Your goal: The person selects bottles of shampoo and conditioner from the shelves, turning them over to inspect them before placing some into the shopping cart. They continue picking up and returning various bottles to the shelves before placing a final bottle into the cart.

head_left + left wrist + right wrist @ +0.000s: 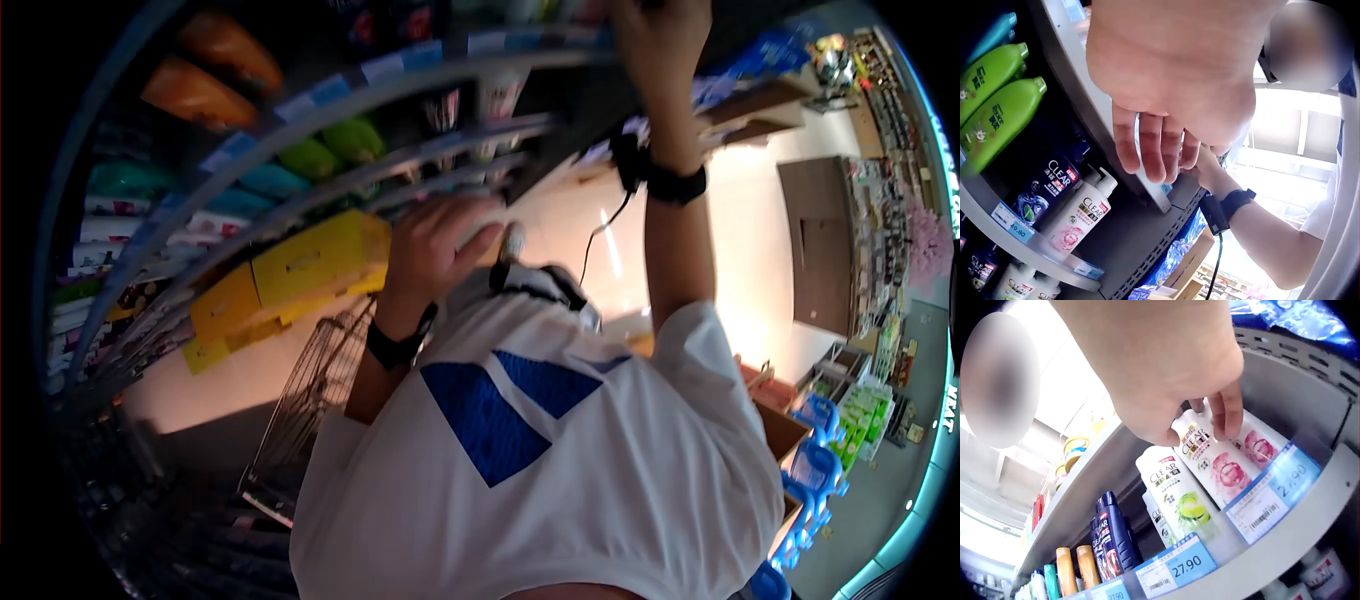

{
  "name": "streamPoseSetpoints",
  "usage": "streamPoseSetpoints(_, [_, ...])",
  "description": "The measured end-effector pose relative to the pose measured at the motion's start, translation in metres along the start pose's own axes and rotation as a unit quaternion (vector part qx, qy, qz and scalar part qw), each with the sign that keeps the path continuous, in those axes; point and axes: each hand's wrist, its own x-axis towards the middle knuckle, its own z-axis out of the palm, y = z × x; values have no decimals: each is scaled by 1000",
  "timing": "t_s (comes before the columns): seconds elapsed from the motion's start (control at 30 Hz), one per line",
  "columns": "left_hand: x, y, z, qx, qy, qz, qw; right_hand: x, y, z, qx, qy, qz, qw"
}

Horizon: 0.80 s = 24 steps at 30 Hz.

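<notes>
My right hand (pixel 1175 378) grips the top of a white CLEAR shampoo bottle (pixel 1225 467) with a pink design, thumb on one side and fingers on the other. The bottle stands on a shelf behind a clear lip. Another pink-and-white bottle (pixel 1261 445) is just to its right, and a white bottle with a green design (pixel 1179 490) leans close on its left. My left hand (pixel 435 245) is in front of the lower shelves with fingers extended, holding nothing. In the left wrist view, a white pump bottle (pixel 1084 212) stands below that hand.
A blue price tag (pixel 1272 492) lines the shelf front. Dark blue bottles (pixel 1113 534) stand farther left. Green bottles (pixel 1007 119) fill another shelf. Yellow boxes (pixel 320 260) and a wire cart (pixel 310 390) are low on the left in the head view.
</notes>
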Motion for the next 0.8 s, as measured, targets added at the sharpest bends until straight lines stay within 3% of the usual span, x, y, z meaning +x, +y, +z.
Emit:
streamPoseSetpoints(0.1, [-30, -4, -3, 0, -34, -19, 999, -11, -8, -5, 27, 5, -22, 999])
streamPoseSetpoints(0.17, [-49, -5, -3, -2, -58, -137, 989, -35, -4, -11, 7, 8, -45, 999])
streamPoseSetpoints(0.23, [-77, -18, -2, 30, -93, -169, 981, -69, -5, -13, -1, -1, -55, 998])
streamPoseSetpoints(0.27, [-95, -27, -1, 81, -141, -171, 972, -90, -14, -18, 26, -47, 10, 999])
streamPoseSetpoints(0.3, [-108, -33, -1, 133, -188, -171, 958, -116, -4, -22, 20, -105, 20, 994])
streamPoseSetpoints(0.33, [-117, -32, -4, 144, -202, -179, 952, -146, 28, -17, -47, -131, -47, 989])
streamPoseSetpoints(0.37, [-120, -25, -6, 146, -198, -182, 952, -167, 23, -16, 30, -183, 44, 982])
streamPoseSetpoints(0.43, [-126, -7, -12, 96, -140, -277, 946, -228, 38, -24, -1, -371, 109, 922])
streamPoseSetpoints(0.47, [-129, -1, -15, 111, -114, -263, 952, -250, 42, -31, 2, -513, 166, 842])
streamPoseSetpoints(0.5, [-134, 5, -15, 116, -109, -267, 950, -297, 63, -36, -37, -569, 110, 814])
streamPoseSetpoints(0.53, [-138, 11, -15, 131, -96, -288, 944, -332, 78, -36, 8, -661, 169, 731])
streamPoseSetpoints(0.63, [-154, 33, -5, 161, -70, -325, 929, -424, 90, -65, 87, -699, 147, 694])
streamPoseSetpoints(0.7, [-165, 57, 2, 172, -46, -355, 918, -475, 113, -86, 100, -738, 201, 636])
streamPoseSetpoints(0.8, [-188, 94, 20, 151, -33, -414, 897, -556, 152, -123, 112, -668, 295, 674])
